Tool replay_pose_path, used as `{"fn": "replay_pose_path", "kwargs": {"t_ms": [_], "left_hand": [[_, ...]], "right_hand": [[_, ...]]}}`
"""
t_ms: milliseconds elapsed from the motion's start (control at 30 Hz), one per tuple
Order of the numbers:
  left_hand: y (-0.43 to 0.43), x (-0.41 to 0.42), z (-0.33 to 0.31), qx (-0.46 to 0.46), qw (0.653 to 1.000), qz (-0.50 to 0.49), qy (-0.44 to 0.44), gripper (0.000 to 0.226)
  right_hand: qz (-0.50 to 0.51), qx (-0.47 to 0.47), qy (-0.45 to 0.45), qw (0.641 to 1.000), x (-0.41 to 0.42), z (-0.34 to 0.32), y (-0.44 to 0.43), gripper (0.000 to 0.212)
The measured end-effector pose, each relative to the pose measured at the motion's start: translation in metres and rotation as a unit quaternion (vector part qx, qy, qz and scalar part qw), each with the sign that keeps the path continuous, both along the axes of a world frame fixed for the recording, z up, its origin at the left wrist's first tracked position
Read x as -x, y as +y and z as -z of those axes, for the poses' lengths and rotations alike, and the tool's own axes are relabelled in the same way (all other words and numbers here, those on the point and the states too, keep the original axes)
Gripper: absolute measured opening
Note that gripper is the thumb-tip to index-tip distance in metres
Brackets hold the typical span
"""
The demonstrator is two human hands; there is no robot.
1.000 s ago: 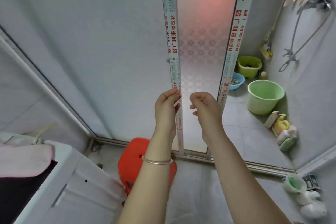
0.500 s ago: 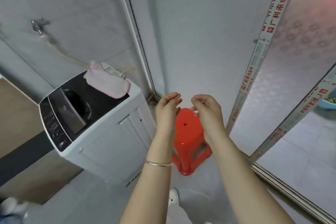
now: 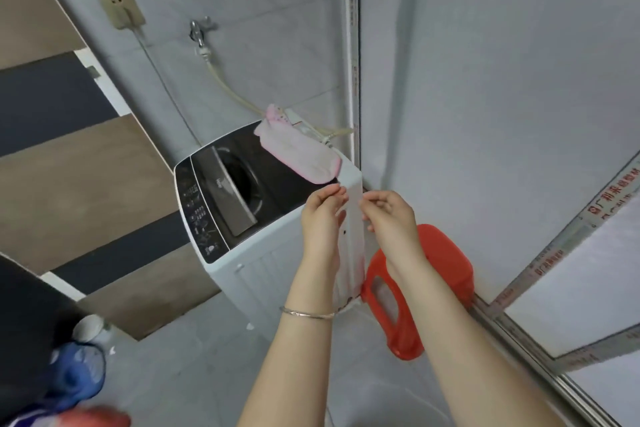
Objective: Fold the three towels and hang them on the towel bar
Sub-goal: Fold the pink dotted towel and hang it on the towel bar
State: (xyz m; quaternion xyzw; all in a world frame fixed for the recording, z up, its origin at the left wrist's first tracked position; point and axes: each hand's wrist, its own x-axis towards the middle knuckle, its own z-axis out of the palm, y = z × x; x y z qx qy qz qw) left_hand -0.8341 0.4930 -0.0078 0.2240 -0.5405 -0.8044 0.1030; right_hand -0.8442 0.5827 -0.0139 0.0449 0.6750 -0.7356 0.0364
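- Two bare hands are hovering in front of the washer, the left hand (image 3: 322, 215) and the right hand (image 3: 391, 215). They're close together but not touching.
- Both are curling their fingers in, thumb tip meeting fingertips like a little pinch. Neither one is gripping anything I can make out.
- Only one towel is showing, a folded pale pink terry towel (image 3: 298, 149). It's lying on the back right corner of the lid of the one white top-loading washing machine with a glossy black top (image 3: 263, 274). Neither hand is touching it.
- One thin silver bangle (image 3: 306, 314) is sitting on the left wrist.
- One red plastic stool (image 3: 446, 263) is standing on the floor just beside the washer's right side, partly hiding behind the right forearm.
- On the grey tiled wall, one metal tap (image 3: 199, 29) is feeding one beige hose (image 3: 225, 87) running down behind the washer. There's also one beige wall socket (image 3: 121, 7).
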Motion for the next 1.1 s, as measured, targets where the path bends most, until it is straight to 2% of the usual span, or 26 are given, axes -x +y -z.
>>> {"fn": "replay_pose_path", "kwargs": {"t_ms": [200, 433, 800, 1100], "left_hand": [[-0.082, 0.025, 0.011, 0.006, 1.0, -0.005, -0.004, 0.018], [-0.143, 0.046, 0.014, 0.002, 1.0, -0.011, -0.012, 0.018], [-0.162, 0.102, 0.035, -0.034, 0.998, -0.017, -0.049, 0.017], [-0.173, 0.194, 0.049, 0.003, 0.996, -0.051, -0.078, 0.018]], "right_hand": [[-0.013, -0.012, 0.001, 1.0, 0.023, 0.009, -0.08, 0.012], [-0.001, -0.027, -0.006, 1.0, 0.052, 0.017, -0.132, 0.01], [-0.006, -0.096, -0.024, 0.995, 0.115, 0.039, -0.153, 0.011], [-0.032, -0.124, -0.07, 0.989, 0.218, 0.064, -0.16, 0.019]]}}
